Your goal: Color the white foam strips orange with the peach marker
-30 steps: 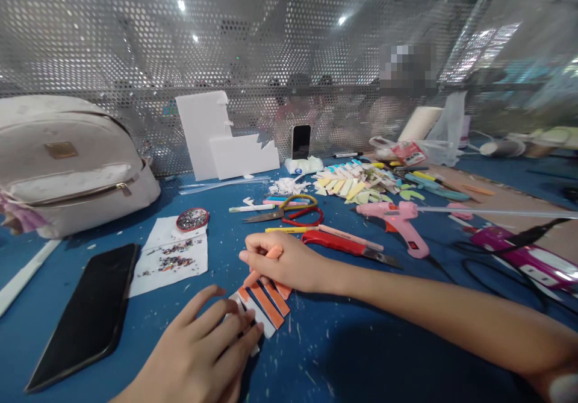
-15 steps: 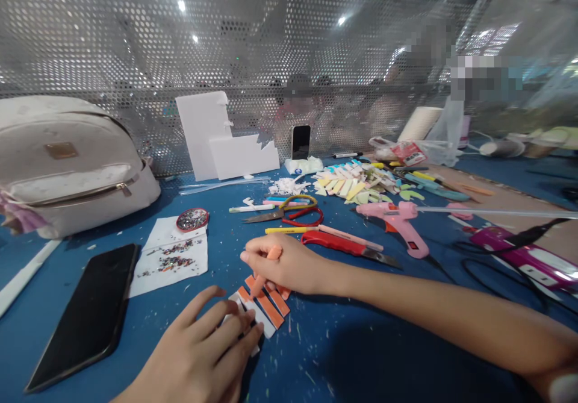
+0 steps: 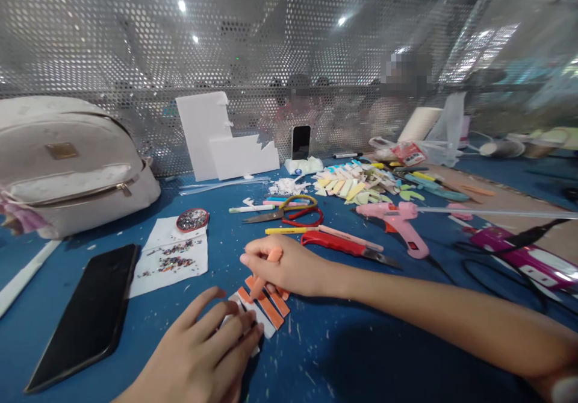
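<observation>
My right hand [image 3: 293, 264] is closed around an orange marker [image 3: 273, 255]. The marker slants down, its lower end touching a narrow strip that is orange at one end and white along the rest [image 3: 262, 321]. Beside it lie orange strips [image 3: 270, 311], partly hidden under my right hand. My left hand [image 3: 203, 340] has its fingers apart, with the fingertips resting on the white strips; its thumb is hidden. Just beyond my right hand lie a red utility knife [image 3: 332, 243], a yellow pen [image 3: 285, 231] and scissors [image 3: 289, 211] with red and yellow handles.
A black phone [image 3: 85, 318] and a paper with small beads [image 3: 169, 258] lie left, near a white backpack [image 3: 76, 168]. A pink glue gun [image 3: 401, 219] and purple power strip [image 3: 526, 255] are right. Behind are a pile of coloured strips [image 3: 356, 183] and white boards [image 3: 244, 156].
My hands and the marker stay almost in the same place. Behind the perforated screen, a blurred person at the right has shifted to the left.
</observation>
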The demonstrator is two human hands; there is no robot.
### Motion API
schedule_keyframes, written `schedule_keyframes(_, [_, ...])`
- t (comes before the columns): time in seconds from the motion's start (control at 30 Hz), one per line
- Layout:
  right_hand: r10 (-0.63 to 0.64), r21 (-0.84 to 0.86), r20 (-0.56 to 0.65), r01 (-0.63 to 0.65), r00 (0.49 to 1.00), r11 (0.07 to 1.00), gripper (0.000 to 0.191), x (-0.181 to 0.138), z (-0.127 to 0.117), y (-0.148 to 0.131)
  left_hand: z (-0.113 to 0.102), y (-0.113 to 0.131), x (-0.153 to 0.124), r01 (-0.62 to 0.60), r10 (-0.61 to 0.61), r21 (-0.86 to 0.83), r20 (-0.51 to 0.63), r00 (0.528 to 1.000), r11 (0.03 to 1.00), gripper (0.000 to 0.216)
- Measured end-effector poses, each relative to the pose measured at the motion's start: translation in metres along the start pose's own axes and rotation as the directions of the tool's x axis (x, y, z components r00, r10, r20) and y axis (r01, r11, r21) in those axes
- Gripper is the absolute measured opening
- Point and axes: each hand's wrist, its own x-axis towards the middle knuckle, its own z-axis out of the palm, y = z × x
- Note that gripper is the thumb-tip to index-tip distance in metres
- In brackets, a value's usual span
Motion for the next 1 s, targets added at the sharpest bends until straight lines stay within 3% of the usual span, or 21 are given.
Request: schedule_keyframes(1.0, [0.018,0.011,0.018,-0.018,1.0,1.0,0.038,-0.0011,0.0008,-0.0037,0.006,0.0015,-0.0035,-0.021,0.024,0.055,-0.051,0.998,0.998,0.028])
